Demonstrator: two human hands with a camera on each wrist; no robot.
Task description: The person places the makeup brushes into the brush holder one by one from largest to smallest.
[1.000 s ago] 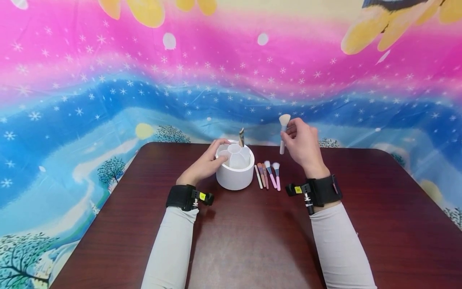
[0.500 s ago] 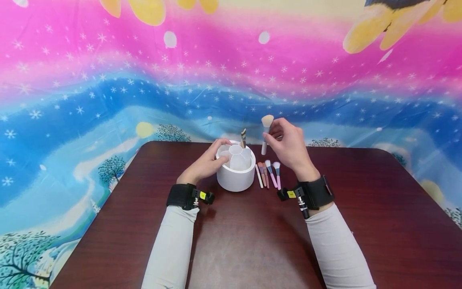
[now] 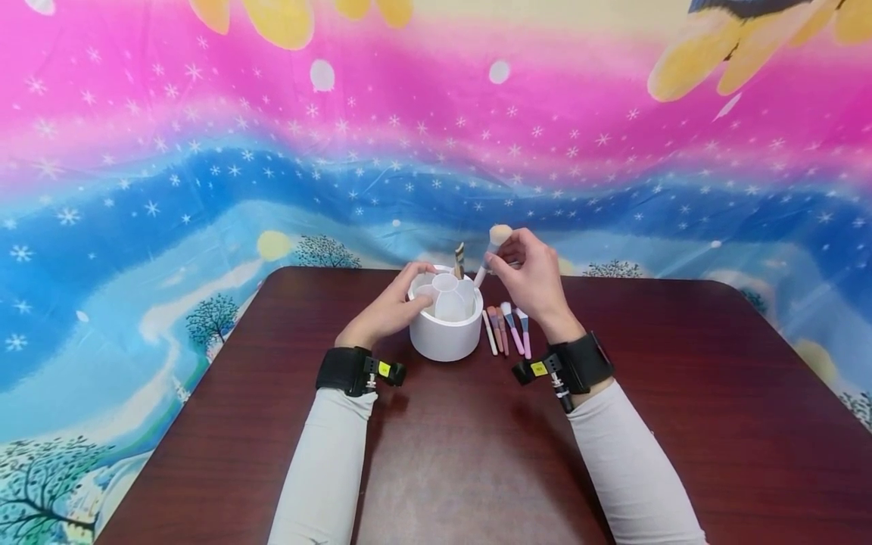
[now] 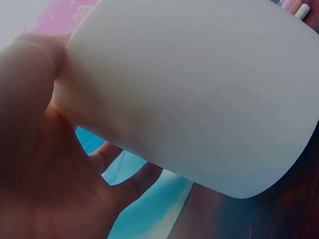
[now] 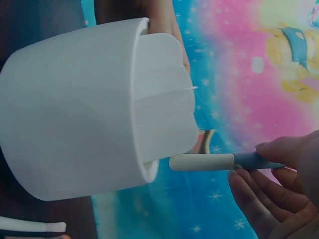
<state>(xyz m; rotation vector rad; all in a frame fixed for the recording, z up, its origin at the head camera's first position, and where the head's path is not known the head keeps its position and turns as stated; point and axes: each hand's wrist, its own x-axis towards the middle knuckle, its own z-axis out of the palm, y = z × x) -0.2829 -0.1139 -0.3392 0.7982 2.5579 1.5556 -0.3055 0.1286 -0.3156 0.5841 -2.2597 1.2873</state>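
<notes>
A round white makeup brush organizer (image 3: 444,341) with a clear divided insert (image 3: 446,297) stands on the table. My left hand (image 3: 388,309) grips its left side, thumb over the rim and fingers round the back. My right hand (image 3: 534,274) pinches a makeup brush (image 3: 500,235) by its blue-grey ferrule (image 5: 249,160), pale bristles up. The white handle (image 5: 202,162) tilts down toward the organizer, its end right at the rim on the right side. A thin patterned piece (image 3: 459,259) sticks up from the organizer's back; its lower part is hidden.
Several more makeup brushes (image 3: 514,339) lie in a row on the dark wood table (image 3: 436,454), just right of the organizer. A colourful printed cloth (image 3: 436,151) hangs behind the table's far edge.
My right hand has moved left with the brush, from beyond the row of brushes to the organizer's rim. The brush has gone from upright to tilted. My left hand stays in place.
</notes>
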